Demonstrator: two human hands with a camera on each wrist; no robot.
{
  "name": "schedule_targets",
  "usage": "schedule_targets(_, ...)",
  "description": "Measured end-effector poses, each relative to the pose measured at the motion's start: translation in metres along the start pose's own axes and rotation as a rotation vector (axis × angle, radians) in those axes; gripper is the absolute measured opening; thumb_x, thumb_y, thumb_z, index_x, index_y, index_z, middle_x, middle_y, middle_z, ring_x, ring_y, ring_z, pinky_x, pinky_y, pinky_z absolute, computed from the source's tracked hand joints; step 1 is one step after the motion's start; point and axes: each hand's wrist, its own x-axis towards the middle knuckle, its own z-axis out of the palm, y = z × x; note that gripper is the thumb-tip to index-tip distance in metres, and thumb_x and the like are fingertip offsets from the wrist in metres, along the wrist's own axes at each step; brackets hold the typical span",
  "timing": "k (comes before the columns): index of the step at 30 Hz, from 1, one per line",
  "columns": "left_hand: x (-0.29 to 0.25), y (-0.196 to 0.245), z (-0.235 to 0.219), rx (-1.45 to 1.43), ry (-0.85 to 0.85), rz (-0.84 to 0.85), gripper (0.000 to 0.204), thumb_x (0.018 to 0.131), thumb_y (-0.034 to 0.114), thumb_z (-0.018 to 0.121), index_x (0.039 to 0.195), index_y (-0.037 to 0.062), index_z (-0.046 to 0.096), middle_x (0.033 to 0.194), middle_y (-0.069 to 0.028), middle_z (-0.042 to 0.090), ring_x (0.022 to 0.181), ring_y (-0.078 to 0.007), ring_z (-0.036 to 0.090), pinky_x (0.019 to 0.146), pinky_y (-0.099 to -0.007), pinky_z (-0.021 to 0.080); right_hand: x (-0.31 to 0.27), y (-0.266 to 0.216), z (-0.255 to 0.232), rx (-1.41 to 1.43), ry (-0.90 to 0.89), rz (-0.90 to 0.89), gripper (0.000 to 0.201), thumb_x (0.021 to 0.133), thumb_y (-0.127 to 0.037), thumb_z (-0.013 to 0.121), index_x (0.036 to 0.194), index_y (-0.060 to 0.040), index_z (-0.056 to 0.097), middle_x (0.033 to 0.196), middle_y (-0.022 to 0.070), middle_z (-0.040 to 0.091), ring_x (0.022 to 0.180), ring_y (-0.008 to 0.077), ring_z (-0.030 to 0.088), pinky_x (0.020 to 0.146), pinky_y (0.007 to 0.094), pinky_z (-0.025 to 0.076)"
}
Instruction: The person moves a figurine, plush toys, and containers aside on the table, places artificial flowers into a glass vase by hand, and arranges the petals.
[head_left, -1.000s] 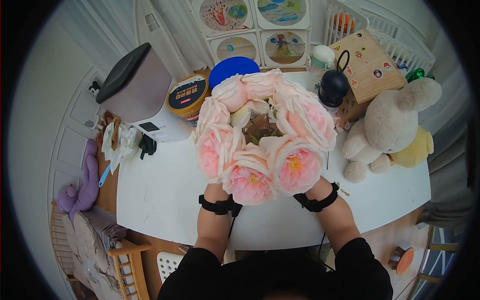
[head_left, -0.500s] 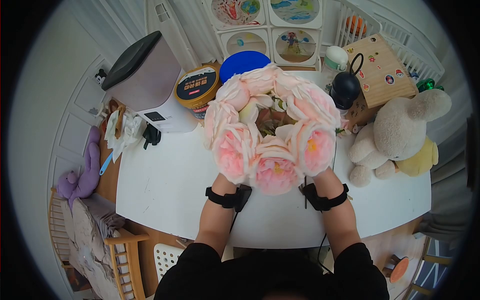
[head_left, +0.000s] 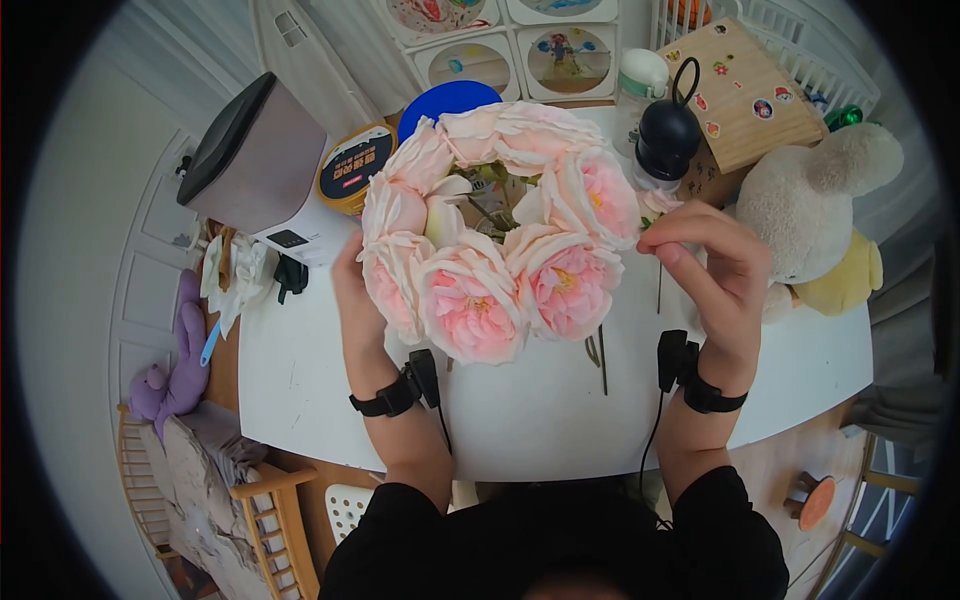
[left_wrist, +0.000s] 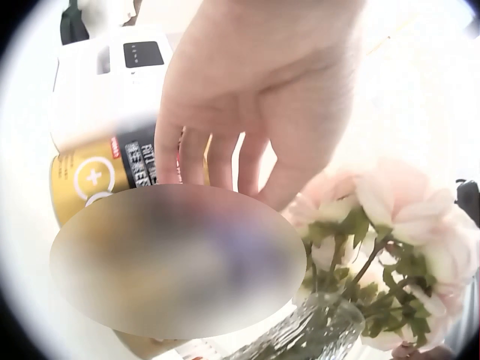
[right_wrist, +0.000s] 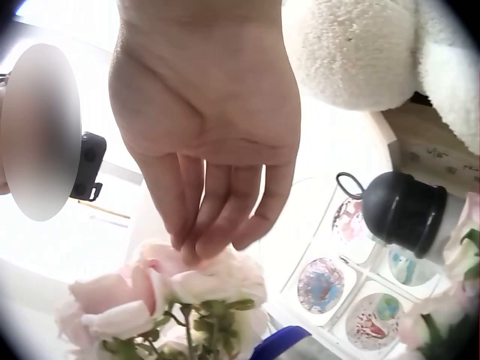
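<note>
A ring of large pink peonies with green leaves stands in a clear ribbed glass vase. My left hand is beside the bouquet's left edge, its fingers mostly hidden by petals in the head view. In the left wrist view that hand's fingers reach down nearly straight, thumb close to the petals, nothing in its grasp. On the other side my right hand has thumb and index finger brought together at the outer petals of the right-hand peony, pinching their edge.
Behind the flowers are a gold-and-black tub, a blue round lid and a white-grey appliance. A black-topped bottle, a stickered wooden box and a plush bunny stand right. Loose stems lie on the white table.
Both hands have come out from under the blooms and moved apart to the two sides. The right hand has risen to the right-hand petals. The bouquet appears turned and farther left in view.
</note>
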Motion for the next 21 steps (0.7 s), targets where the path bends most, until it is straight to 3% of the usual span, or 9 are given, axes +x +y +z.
schedule_targets(1,0.003,0.004,0.001,0.018,-0.012,0.005,0.020,0.085,-0.005,0.067,0.104,-0.0023,0.061,0.099,-0.0091,0.067,0.095,-0.0172,0.063,0.089,-0.0300,0.049,0.000,-0.005,0.002,-0.006,0.051,-0.076,0.012,0.078,0.005,0.067,0.089,0.0022,0.070,0.088,0.0108,0.068,0.082,0.0216,0.062,0.080,0.0327,0.048)
schedule_targets(4,-0.012,0.055,-0.001,0.029,0.311,0.209,0.012,0.089,-0.005,0.062,0.101,-0.0021,0.060,0.094,-0.0104,0.066,0.090,-0.0174,0.064,0.084,-0.0279,0.050,0.005,-0.013,0.006,-0.075,0.069,-0.259,0.015,0.077,0.003,0.069,0.091,0.0005,0.071,0.091,0.0101,0.068,0.087,0.0238,0.061,0.082,0.0350,0.048)
schedule_targets(5,-0.021,0.063,-0.004,-0.018,0.297,0.323,0.014,0.090,-0.005,0.059,0.104,-0.0021,0.060,0.097,-0.0120,0.066,0.092,-0.0203,0.064,0.089,-0.0327,0.050,0.007,-0.013,0.008,-0.108,0.057,-0.312,0.017,0.076,0.002,0.070,0.093,-0.0001,0.072,0.092,0.0098,0.068,0.089,0.0246,0.061,0.083,0.0357,0.048)
schedule_targets(6,-0.028,0.075,-0.001,-0.059,0.225,0.452,0.012,0.089,-0.004,0.058,0.100,-0.0019,0.059,0.096,-0.0146,0.065,0.095,-0.0228,0.063,0.091,-0.0367,0.048,0.009,-0.012,0.012,-0.110,0.063,-0.316,0.018,0.076,0.001,0.070,0.094,-0.0007,0.072,0.093,0.0095,0.068,0.092,0.0250,0.060,0.083,0.0360,0.048)
schedule_targets(8,-0.040,0.105,0.021,-0.052,0.056,0.535,0.016,0.084,0.002,0.064,0.099,-0.0015,0.061,0.097,-0.0146,0.065,0.100,-0.0254,0.061,0.095,-0.0415,0.045,0.011,-0.008,0.017,-0.117,0.047,-0.317,0.020,0.077,-0.002,0.071,0.097,-0.0020,0.073,0.095,0.0088,0.068,0.097,0.0256,0.058,0.085,0.0365,0.048)
schedule_targets(13,-0.036,0.164,0.073,0.453,-0.278,0.643,0.030,0.071,0.014,0.078,0.095,0.0011,0.068,0.099,-0.0125,0.066,0.104,-0.0292,0.060,0.096,-0.0426,0.043,0.012,0.002,0.018,-0.075,0.051,-0.289,0.021,0.079,-0.004,0.070,0.100,-0.0037,0.073,0.097,0.0080,0.068,0.101,0.0259,0.057,0.086,0.0364,0.047)
schedule_targets(17,-0.012,0.162,0.093,0.724,-0.554,0.713,0.028,0.071,0.012,0.077,0.097,0.0042,0.071,0.104,-0.0104,0.068,0.108,-0.0304,0.061,0.100,-0.0433,0.041,0.015,0.013,0.021,-0.053,0.067,-0.304,0.020,0.080,-0.006,0.069,0.100,-0.0048,0.073,0.097,0.0076,0.069,0.102,0.0260,0.057,0.088,0.0359,0.047)
schedule_targets(21,-0.009,0.156,0.095,0.738,-0.633,0.688,0.023,0.069,0.009,0.078,0.091,0.0040,0.072,0.095,-0.0083,0.071,0.102,-0.0253,0.065,0.100,-0.0431,0.041,0.013,0.019,0.021,-0.024,0.064,-0.308,0.020,0.080,-0.008,0.069,0.099,-0.0053,0.074,0.095,0.0066,0.070,0.101,0.0254,0.057,0.088,0.0356,0.047)
